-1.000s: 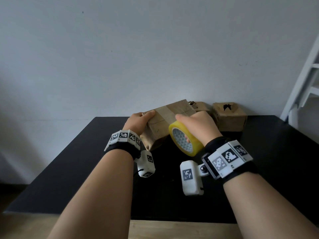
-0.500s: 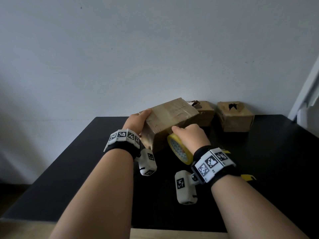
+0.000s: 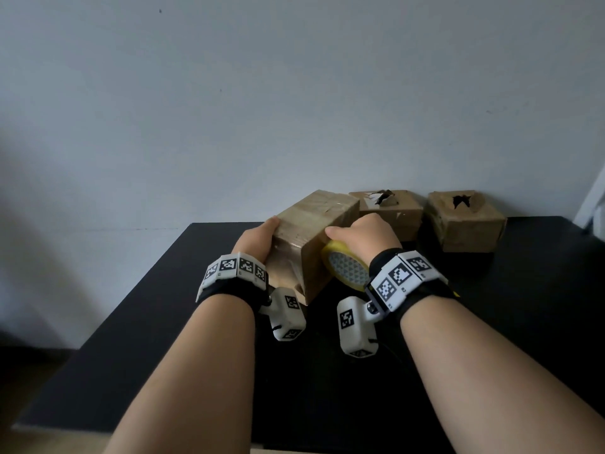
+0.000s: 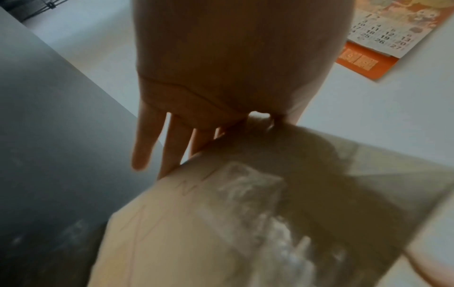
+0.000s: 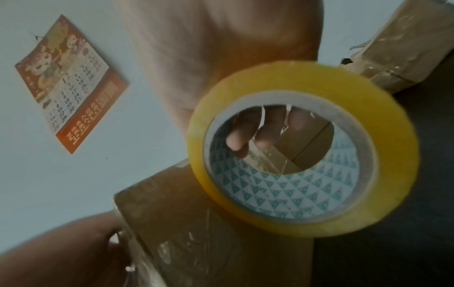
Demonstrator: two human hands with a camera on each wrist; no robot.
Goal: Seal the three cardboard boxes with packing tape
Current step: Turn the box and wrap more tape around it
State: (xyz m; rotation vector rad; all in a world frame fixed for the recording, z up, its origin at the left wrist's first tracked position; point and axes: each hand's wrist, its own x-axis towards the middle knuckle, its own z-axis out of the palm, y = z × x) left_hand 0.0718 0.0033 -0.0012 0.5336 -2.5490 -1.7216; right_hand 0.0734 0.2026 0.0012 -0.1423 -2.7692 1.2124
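Head view: the left hand (image 3: 258,239) braces the left face of the tilted box (image 3: 314,237), thumb on its top edge. The left wrist view shows the fingers (image 4: 147,139) straight, so this hand presses rather than clamps. The right hand (image 3: 363,237) grips the tape roll (image 3: 347,271) against the box's right face; in the right wrist view its fingers (image 5: 248,134) curl through the core.

Step in hand, by judgement: wrapping tape round the first box. The next move calls for drawing the roll on round the box with the strip taut while the left hand keeps the box from turning.

Two more boxes (image 3: 389,211) (image 3: 465,221) stand beyond the right hand, tops torn open, on the table (image 3: 163,322).
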